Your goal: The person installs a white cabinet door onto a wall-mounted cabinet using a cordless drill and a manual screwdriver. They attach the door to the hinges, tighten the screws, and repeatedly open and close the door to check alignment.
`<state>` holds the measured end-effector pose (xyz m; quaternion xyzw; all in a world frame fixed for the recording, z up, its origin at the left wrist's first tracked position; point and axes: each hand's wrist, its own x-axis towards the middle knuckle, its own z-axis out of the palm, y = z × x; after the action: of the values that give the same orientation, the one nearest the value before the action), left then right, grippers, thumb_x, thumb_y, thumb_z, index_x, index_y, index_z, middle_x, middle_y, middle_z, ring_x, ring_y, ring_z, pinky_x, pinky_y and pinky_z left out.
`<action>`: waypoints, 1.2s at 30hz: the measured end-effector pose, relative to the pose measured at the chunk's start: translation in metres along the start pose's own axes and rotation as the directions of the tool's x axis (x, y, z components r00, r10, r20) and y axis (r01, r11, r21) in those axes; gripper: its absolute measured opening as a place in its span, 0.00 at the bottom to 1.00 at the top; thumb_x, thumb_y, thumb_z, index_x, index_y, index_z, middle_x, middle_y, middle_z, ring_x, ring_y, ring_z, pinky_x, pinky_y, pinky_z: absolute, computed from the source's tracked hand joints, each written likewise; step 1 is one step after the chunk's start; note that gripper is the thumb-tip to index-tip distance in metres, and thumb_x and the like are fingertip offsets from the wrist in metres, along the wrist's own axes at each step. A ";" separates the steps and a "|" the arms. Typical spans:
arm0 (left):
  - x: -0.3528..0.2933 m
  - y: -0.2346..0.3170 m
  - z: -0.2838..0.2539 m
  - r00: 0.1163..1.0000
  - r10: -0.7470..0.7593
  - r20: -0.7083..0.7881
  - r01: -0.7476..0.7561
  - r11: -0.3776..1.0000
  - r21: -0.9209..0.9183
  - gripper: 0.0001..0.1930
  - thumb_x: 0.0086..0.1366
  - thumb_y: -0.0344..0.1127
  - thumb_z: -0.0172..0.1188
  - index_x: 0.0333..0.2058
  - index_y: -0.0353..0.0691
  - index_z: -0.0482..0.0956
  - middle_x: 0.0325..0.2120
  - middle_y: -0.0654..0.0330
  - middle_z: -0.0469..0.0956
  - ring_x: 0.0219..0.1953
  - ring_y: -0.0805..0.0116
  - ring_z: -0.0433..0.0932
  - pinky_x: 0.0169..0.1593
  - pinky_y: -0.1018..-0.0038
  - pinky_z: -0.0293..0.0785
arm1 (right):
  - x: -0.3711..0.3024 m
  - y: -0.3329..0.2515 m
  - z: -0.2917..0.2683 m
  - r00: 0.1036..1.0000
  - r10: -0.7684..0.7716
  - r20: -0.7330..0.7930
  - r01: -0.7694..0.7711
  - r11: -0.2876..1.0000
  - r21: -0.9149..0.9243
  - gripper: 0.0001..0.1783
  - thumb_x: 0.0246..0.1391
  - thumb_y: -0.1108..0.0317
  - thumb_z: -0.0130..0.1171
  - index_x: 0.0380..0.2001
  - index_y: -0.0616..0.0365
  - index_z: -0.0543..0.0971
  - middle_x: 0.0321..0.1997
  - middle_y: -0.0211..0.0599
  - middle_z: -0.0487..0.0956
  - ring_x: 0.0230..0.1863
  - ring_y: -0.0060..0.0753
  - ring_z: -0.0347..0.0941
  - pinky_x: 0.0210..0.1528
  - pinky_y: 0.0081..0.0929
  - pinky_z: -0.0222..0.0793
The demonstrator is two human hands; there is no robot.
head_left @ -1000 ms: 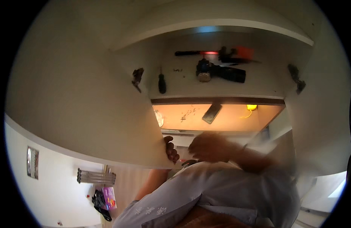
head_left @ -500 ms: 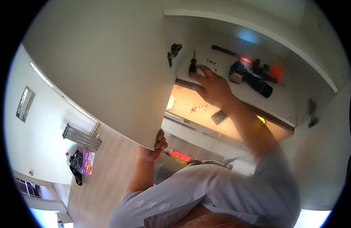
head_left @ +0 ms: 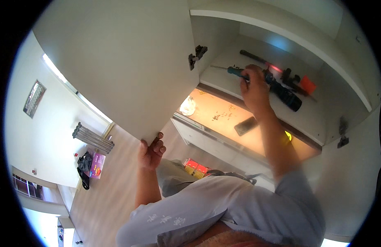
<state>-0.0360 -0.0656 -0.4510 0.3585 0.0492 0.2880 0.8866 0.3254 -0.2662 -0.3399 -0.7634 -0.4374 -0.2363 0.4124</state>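
My right hand (head_left: 256, 88) is closed round the dark teal handle of a screwdriver (head_left: 235, 71), above the cabinet shelf (head_left: 223, 82). Its thin shaft points left toward the door hinge (head_left: 196, 57). Just behind the hand lies a dark power drill (head_left: 287, 96), partly covered by it. My left hand (head_left: 151, 153) is at the lower corner of the white cabinet door (head_left: 128, 66), thumb and forefinger against its edge and the other fingers curled. A few small screws (head_left: 236, 66) show on the shelf beside the screwdriver.
A dark rod-shaped tool (head_left: 253, 56) and an orange-red piece (head_left: 308, 84) lie farther back on the shelf. Below, a lit surface holds a phone-like slab (head_left: 246, 126) and scattered small screws (head_left: 223, 114). A second hinge (head_left: 343, 142) is at right. Metal legs (head_left: 93, 138) stand on the floor.
My right hand has picked up the screwdriver from the shelf and moved right with it, turning its shaft leftward. My left hand has loosened and shifted left along with the door's lower corner.
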 end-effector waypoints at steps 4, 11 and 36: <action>0.016 -0.001 0.003 0.957 0.201 -0.210 -0.125 0.937 0.328 0.29 0.67 0.56 0.63 0.54 0.39 0.71 0.36 0.55 0.80 0.25 0.75 0.74 0.32 0.73 0.78 | -0.010 0.016 -0.025 0.984 0.025 -0.174 0.007 0.983 0.182 0.16 0.58 0.77 0.62 0.47 0.57 0.72 0.56 0.45 0.72 0.57 0.46 0.74 0.51 0.38 0.80; 0.017 -0.002 -0.007 0.931 0.253 -0.264 -0.097 0.867 0.489 0.29 0.68 0.56 0.61 0.53 0.36 0.71 0.35 0.52 0.80 0.23 0.71 0.77 0.30 0.74 0.80 | -0.004 0.031 -0.011 0.990 0.003 -0.140 0.038 0.958 0.284 0.16 0.58 0.78 0.62 0.48 0.56 0.73 0.56 0.44 0.74 0.57 0.44 0.75 0.53 0.36 0.80; 0.007 -0.067 -0.015 0.960 -0.014 -0.278 0.102 0.946 0.306 0.21 0.76 0.43 0.54 0.58 0.34 0.73 0.35 0.60 0.81 0.26 0.77 0.78 0.33 0.76 0.81 | 0.022 0.044 -0.029 0.959 -0.274 0.068 0.276 0.961 -0.022 0.12 0.60 0.72 0.61 0.48 0.56 0.77 0.52 0.45 0.79 0.53 0.42 0.78 0.50 0.33 0.76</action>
<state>-0.0028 -0.0919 -0.5058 0.4518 0.2269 0.2964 0.8103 0.3743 -0.2923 -0.3259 -0.7087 -0.5485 -0.2738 0.3492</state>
